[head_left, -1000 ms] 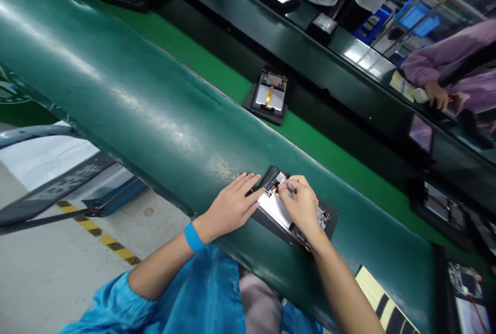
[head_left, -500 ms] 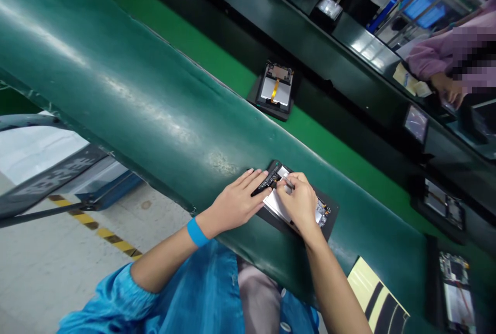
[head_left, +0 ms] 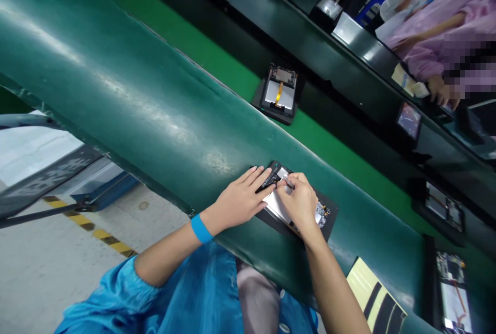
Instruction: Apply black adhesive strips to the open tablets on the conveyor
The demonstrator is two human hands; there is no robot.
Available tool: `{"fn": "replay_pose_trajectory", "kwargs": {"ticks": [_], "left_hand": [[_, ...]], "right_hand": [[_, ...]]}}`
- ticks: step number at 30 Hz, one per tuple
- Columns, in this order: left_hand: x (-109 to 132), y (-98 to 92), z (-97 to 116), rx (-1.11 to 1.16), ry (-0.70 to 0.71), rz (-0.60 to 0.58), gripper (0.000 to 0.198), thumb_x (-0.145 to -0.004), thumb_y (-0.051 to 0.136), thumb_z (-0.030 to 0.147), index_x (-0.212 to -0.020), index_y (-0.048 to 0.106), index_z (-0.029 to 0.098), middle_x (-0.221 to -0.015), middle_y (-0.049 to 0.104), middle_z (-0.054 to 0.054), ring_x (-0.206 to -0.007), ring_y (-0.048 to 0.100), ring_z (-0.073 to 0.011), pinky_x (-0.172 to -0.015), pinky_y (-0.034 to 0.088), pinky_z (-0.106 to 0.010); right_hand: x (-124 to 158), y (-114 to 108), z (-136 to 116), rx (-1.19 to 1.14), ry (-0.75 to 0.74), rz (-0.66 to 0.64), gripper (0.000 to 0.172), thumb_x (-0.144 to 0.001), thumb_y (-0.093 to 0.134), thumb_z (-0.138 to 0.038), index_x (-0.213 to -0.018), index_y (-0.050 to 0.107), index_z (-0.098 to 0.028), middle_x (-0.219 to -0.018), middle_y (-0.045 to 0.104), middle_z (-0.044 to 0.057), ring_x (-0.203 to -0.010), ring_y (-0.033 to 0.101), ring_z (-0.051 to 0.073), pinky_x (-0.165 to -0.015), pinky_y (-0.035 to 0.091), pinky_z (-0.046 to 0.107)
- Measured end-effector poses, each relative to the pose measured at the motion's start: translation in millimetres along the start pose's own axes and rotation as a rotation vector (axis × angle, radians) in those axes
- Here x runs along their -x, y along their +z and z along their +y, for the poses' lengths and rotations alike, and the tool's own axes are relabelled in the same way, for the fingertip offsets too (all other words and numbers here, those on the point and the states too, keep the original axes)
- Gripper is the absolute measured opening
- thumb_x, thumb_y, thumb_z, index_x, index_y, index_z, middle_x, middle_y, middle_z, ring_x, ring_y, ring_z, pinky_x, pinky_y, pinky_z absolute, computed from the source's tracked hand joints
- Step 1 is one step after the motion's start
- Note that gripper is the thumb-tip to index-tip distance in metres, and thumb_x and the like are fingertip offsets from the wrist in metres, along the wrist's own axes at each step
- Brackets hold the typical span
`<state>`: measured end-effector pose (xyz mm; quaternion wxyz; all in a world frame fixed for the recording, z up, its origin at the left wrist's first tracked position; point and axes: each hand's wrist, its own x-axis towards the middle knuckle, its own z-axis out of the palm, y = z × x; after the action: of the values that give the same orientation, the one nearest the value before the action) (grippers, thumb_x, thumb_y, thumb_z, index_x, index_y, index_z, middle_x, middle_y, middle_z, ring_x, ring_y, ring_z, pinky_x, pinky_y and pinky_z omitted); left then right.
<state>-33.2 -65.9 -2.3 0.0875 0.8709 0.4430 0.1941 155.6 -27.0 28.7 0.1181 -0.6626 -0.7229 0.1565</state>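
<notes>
An opened tablet (head_left: 278,205), with a silver battery and a bare circuit board, lies on a dark pad (head_left: 330,220) on the green bench. My left hand (head_left: 242,197) rests over its left end, fingers stretched out and fingertips on the black edge. With bent fingers, my right hand (head_left: 299,200) pinches a small grey stick-like piece (head_left: 288,183) above the upper part of the tablet. The lower end of that piece and the spot it meets are hidden by fingers.
Beyond the bench edge, another opened tablet (head_left: 279,95) sits on a pad on the green belt (head_left: 310,135). More tablets (head_left: 454,292) stand at the right. A yellow sheet with black strips (head_left: 374,292) lies on the bench. Across the line, a person in a pink sleeve (head_left: 426,60) handles something.
My left hand has shifted slightly along the tablet's edge. My right hand keeps its pinch in nearly the same place. Across the line, the person in pink has leaned further into view.
</notes>
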Motion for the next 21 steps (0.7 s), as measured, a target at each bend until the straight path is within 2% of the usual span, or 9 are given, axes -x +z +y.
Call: {"fn": "replay_pose_trajectory", "kwargs": {"ticks": [9, 15, 18, 21], "left_hand": [[-3.5, -0.3, -2.3, -0.038, 0.023, -0.043, 0.051, -0.098, 0.06, 0.037, -0.142, 0.054, 0.013, -0.159, 0.04, -0.023, -0.147, 0.04, -0.0368, -0.121, 0.033, -0.051], [-6.9, -1.8, -3.8, 0.023, 0.017, -0.017, 0.047, -0.097, 0.063, 0.033, -0.139, 0.058, 0.015, -0.16, 0.04, -0.019, -0.147, 0.041, -0.0351, -0.122, 0.033, -0.05], [-9.8, 0.4, -4.2, 0.038, 0.006, -0.005, 0.048, -0.096, 0.064, 0.034, -0.14, 0.058, 0.015, -0.161, 0.037, -0.019, -0.148, 0.039, -0.0364, -0.122, 0.032, -0.052], [-13.6, -0.4, -7.2, 0.019, -0.009, 0.009, 0.046, -0.097, 0.061, 0.035, -0.139, 0.059, 0.016, -0.161, 0.039, -0.018, -0.147, 0.039, -0.0367, -0.122, 0.033, -0.053]], "right_hand": [[5.8, 5.1, 6.8, -0.105, -0.03, 0.055, 0.024, -0.09, 0.053, -0.035, -0.08, 0.069, -0.02, -0.096, 0.066, 0.005, -0.079, 0.062, 0.018, -0.07, 0.044, 0.029], [7.9, -9.6, 22.9, -0.327, 0.013, 0.22, 0.025, -0.093, 0.057, -0.039, -0.082, 0.068, -0.019, -0.096, 0.062, 0.007, -0.09, 0.062, 0.02, -0.08, 0.048, 0.031], [21.8, -17.8, 32.6, -0.352, -0.019, 0.276, 0.023, -0.095, 0.057, -0.038, -0.096, 0.071, -0.019, -0.102, 0.064, 0.008, -0.08, 0.061, 0.017, -0.072, 0.05, 0.03], [44.4, -17.5, 42.1, -0.281, -0.143, 0.231, 0.029, -0.097, 0.058, -0.037, -0.118, 0.067, -0.021, -0.113, 0.065, 0.009, -0.07, 0.059, 0.015, -0.066, 0.051, 0.029]]}}
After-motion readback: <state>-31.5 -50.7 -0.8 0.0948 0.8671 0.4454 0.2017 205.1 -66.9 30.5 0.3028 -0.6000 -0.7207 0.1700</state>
